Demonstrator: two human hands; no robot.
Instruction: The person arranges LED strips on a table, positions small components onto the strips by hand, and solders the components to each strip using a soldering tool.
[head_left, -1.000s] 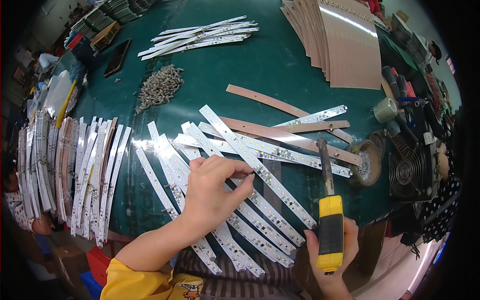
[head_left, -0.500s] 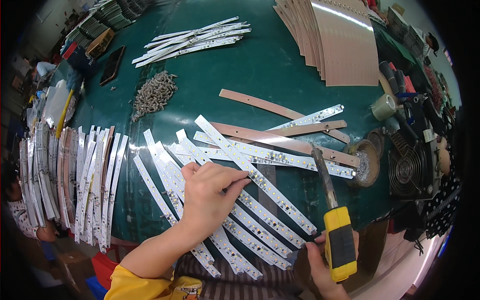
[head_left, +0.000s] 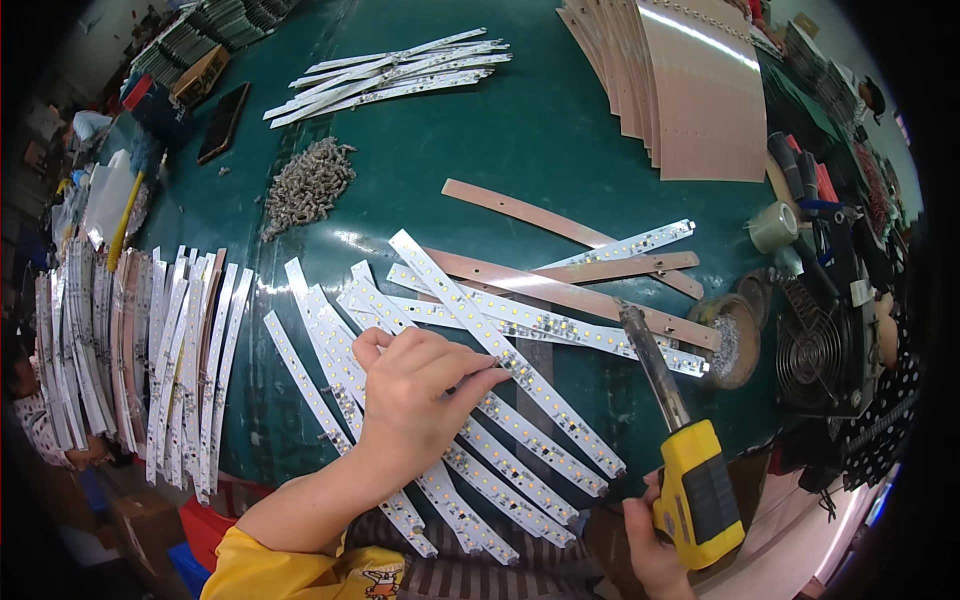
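Note:
My left hand (head_left: 415, 390) pinches the edge of a white LED strip board (head_left: 562, 412), thumb and forefinger meeting near its middle. That board lies slanted across several other LED strip boards (head_left: 300, 364) fanned out beneath my hand and forearm. At the lower right, my right hand (head_left: 655, 552) is closed around a yellow and black soldering gun (head_left: 690, 475). Its metal barrel points up and left, the tip over the end of a copper-brown strip (head_left: 560, 288). My right fingers are partly hidden behind the handle.
A round bowl (head_left: 748, 368) of shiny bits stands right of the barrel. Small metal parts (head_left: 308, 185) lie heaped at the far left, near a phone (head_left: 224, 122). Strip boards (head_left: 190, 370) line the left edge; brown panels (head_left: 712, 110) lie far right. A fan (head_left: 812, 355) stands at right.
The soldering gun and my right hand have moved slightly right and down, the barrel tilting more to the left. My left hand keeps its pinch on the strip board.

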